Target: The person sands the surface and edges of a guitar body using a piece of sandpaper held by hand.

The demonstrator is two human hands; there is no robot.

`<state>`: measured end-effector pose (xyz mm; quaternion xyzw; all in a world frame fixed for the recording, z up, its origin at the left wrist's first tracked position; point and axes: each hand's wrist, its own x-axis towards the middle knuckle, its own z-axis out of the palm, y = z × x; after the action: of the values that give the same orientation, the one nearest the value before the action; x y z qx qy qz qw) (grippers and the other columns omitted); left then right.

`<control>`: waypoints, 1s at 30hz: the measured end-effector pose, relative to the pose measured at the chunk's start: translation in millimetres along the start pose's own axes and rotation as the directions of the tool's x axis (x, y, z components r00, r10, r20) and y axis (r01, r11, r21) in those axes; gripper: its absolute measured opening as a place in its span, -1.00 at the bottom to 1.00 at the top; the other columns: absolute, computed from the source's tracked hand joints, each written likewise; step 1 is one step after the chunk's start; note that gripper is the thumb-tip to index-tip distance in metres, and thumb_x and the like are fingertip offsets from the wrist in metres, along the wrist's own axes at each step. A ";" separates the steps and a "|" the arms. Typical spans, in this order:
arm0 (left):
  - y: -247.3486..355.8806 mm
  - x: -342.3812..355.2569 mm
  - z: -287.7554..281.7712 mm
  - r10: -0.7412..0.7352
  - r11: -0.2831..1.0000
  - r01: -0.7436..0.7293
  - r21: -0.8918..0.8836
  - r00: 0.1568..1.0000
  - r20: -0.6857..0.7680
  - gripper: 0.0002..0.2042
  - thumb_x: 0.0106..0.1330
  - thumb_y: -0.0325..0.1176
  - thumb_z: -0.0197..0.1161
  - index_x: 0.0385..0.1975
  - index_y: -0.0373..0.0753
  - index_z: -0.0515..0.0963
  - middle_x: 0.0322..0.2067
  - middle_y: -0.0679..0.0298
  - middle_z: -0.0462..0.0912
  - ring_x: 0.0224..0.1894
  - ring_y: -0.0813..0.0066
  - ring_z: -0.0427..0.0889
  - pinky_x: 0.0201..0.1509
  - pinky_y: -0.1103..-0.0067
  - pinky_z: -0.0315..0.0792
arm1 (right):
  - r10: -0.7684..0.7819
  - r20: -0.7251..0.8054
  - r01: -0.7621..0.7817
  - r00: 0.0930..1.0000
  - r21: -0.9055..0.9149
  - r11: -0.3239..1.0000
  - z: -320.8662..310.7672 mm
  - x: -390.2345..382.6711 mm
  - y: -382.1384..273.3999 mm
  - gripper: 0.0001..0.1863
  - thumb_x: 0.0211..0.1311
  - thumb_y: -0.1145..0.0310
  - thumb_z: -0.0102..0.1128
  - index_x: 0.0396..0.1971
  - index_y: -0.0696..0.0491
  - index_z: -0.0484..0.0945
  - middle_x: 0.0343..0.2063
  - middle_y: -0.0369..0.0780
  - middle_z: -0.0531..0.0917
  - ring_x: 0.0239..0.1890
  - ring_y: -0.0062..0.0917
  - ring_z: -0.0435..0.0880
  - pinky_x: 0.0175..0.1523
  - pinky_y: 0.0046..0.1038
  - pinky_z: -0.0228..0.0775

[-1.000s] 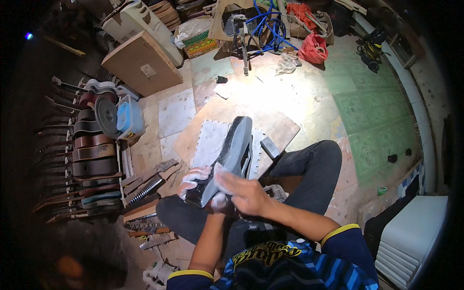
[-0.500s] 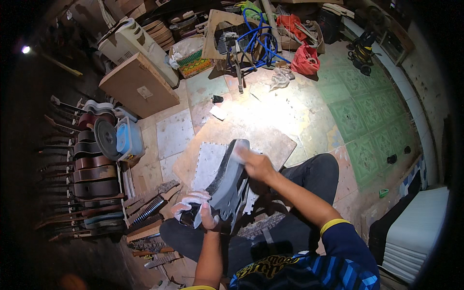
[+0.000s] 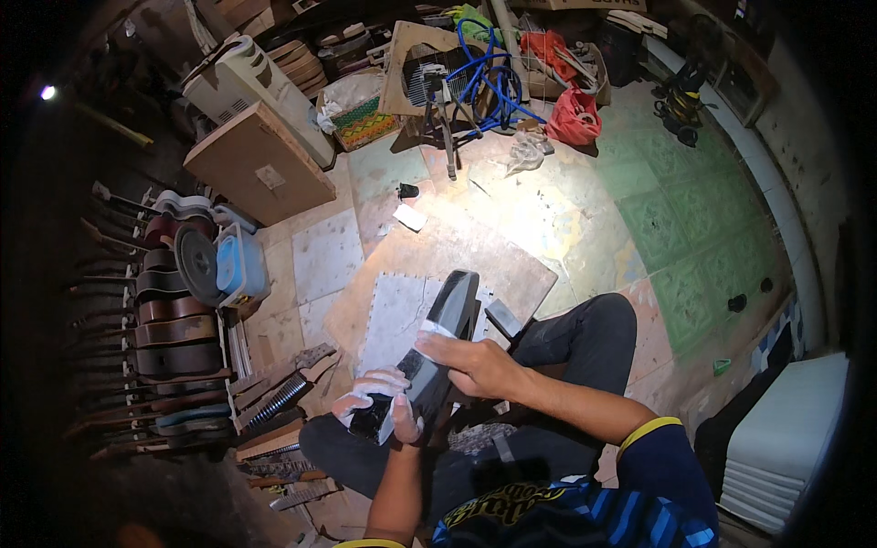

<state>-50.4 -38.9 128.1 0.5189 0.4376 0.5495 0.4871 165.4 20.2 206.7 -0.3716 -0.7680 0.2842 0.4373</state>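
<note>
My left hand [image 3: 384, 406], with pale white-coated fingers, grips the near end of a long, curved grey and black piece [image 3: 455, 297], held slanting over my lap. My right hand [image 3: 461, 365] presses a small whitish pad [image 3: 434, 329] on the middle of that piece's upper side, fingers closed round the pad. Beneath lie a pale square mat with jagged edges [image 3: 391, 315] and a wooden board [image 3: 361, 283]. A dark grey block [image 3: 503, 320] rests just right of the piece. The underside of the piece is hidden.
Guitar bodies with necks [image 3: 174, 356] stand racked at left, beside a clear tub [image 3: 242, 279] and scattered tools [image 3: 283, 397]. A leaning panel [image 3: 260, 164], blue hose [image 3: 484, 82] and red bag [image 3: 574, 116] are at the back. A pale moulded object [image 3: 776, 438] sits at right.
My right hand went up toward the piece's far end, then came back down to its middle with the pad. The piece and my left hand sit slightly lower than a second ago.
</note>
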 end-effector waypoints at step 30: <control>-11.6 25.1 -12.9 0.099 0.993 -0.090 0.078 0.986 -0.134 -0.44 0.49 -0.06 0.06 0.28 -0.41 0.35 0.22 0.03 0.45 0.30 0.19 0.39 0.45 0.36 0.19 | 0.166 -0.311 -0.245 0.936 -0.234 0.941 -15.7 -12.0 87.0 -0.27 -0.01 0.61 0.09 0.30 -0.07 0.52 0.27 -0.09 0.55 0.21 -0.22 0.62 0.24 -0.35 0.56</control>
<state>-62.0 -12.1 119.3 0.5171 0.4644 0.5904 0.4104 211.4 61.0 142.1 -0.5437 -0.6843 0.1649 0.4571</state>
